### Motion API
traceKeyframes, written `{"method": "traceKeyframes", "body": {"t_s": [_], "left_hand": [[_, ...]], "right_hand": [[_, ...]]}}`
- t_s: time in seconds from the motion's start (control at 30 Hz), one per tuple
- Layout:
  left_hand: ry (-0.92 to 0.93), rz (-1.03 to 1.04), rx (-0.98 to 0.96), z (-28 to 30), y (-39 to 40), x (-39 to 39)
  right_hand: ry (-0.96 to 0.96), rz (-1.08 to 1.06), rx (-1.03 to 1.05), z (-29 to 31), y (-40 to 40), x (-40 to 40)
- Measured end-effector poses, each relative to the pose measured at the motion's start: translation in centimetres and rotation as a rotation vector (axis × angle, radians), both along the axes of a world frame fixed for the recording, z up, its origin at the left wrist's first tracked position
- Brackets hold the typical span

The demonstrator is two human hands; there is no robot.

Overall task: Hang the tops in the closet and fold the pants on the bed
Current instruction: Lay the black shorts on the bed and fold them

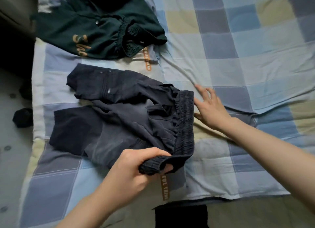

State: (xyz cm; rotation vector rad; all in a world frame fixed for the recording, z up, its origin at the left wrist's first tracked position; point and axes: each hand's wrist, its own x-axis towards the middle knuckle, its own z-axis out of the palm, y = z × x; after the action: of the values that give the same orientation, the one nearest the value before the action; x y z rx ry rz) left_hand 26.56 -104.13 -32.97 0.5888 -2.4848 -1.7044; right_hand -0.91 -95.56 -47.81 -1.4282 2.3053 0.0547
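1. Gripping the near end of the elastic waistband, the left hand (pixel 134 169) has thumb on top and fingers curled under the dark navy pants (pixel 122 118); its grip is clamped on the fabric, lifting that corner slightly off the bed (pixel 238 74).
2. Right hand (pixel 211 106) lies flat, fingers spread and straight, on the checked bedsheet just beside the far end of the waistband; its grip is apart, holding nothing, fingertips touching or nearly touching the waistband edge.
3. Pants lie rumpled at the middle of the bed, waistband toward the right, 2 legs running left, partly overlapped and creased.
4. Dark green garment (pixel 95 28) with orange lettering lies bunched at the upper left of the bed, apart from the navy pants; elastic band visible, cannot tell top or pants.
5. Sheet is blue, grey and pale yellow checks, with 2 orange printed label strips (pixel 165 186), 1 near the left hand, 1 near the green garment.
6. Dark balled item (pixel 23 116) lies on the floor to the left of the bed.
7. Black cloth (pixel 182 215) sits at the bottom edge, partly cut off.
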Motion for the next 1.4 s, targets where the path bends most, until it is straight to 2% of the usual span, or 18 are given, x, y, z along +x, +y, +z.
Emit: {"method": "traceKeyframes", "body": {"t_s": [0.1,0.23,0.43,0.63,0.73,0.83,0.97,1.07,1.17,1.27,1.4], "left_hand": [[-0.034,0.075,0.142,3.9,-0.4,1.8],[-0.04,0.317,0.356,10.0,-1.1,3.8],[0.036,0.484,0.416,19.0,-2.5,7.0],[0.142,0.608,0.445,26.5,-2.3,9.2],[0.194,0.684,0.223,29.4,-1.9,9.0],[0.231,0.594,-0.075,31.6,-1.2,8.0],[0.274,0.264,-0.477,34.5,1.3,6.4],[0.337,0.031,-0.725,35.9,3.2,5.1],[0.341,-0.218,-1.003,36.3,5.9,3.2],[0.319,-0.302,-1.069,36.0,10.3,0.9],[0.273,-0.424,-1.043,35.3,16.9,-2.2]], "right_hand": [[0.042,0.022,-0.016,2.1,-0.1,0.7],[0.142,0.071,-0.042,7.0,1.1,1.8],[0.286,0.259,-0.217,18.5,4.2,2.0],[0.29,0.418,-0.313,30.7,9.2,2.7],[0.288,0.434,-0.272,35.7,13.0,3.4],[0.275,0.533,-0.111,38.2,17.0,4.5],[0.154,0.425,-0.072,40.2,22.1,4.4],[0.14,0.332,-0.152,41.7,26.0,2.4],[0.205,0.325,-0.207,43.5,30.5,-0.4],[0.259,0.321,-0.291,45.2,35.7,-3.4],[0.255,0.287,-0.319,46.9,43.0,-7.6]]}}
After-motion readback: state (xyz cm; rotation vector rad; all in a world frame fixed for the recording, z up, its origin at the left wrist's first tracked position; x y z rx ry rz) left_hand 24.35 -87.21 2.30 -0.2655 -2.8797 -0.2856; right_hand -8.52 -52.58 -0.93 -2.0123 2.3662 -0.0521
